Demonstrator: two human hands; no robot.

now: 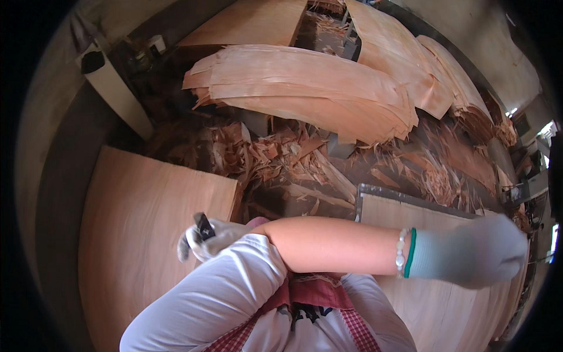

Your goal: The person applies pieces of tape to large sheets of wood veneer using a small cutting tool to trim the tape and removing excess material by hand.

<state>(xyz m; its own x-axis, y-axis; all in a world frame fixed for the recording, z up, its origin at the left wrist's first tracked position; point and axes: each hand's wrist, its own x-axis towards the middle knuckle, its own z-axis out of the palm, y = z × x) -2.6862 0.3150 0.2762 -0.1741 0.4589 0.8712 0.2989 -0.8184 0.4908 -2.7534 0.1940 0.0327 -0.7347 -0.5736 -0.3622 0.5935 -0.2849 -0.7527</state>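
the right hand, in a grey-white knitted glove (220,239), is closed around a short, dark, block-like tool (204,226). the tool sits at the left, above a broad, reddish-brown wooden panel (141,217); its end points up and away, presumably to keep it clear of the panel face. the left hand, in a pale glove with a green-edged cuff (489,255), is over a second pale brown wooden panel with a dark border (434,317) at the right. its forearm crosses above the right arm, likely because the two hands serve opposite sides. ahead, a thick, curved stack of thin pinkish wood sheets (305,82) lies above torn reddish-brown wood scraps (281,149); the stacking probably keeps the sheets together.

the left hand is blurred: whether its fingers are spread or closed, or hold anything, cannot be told. the right forearm is hidden. the tool's working end, and any contact with the panel, cannot be made out. the near panel edges are cut off or covered
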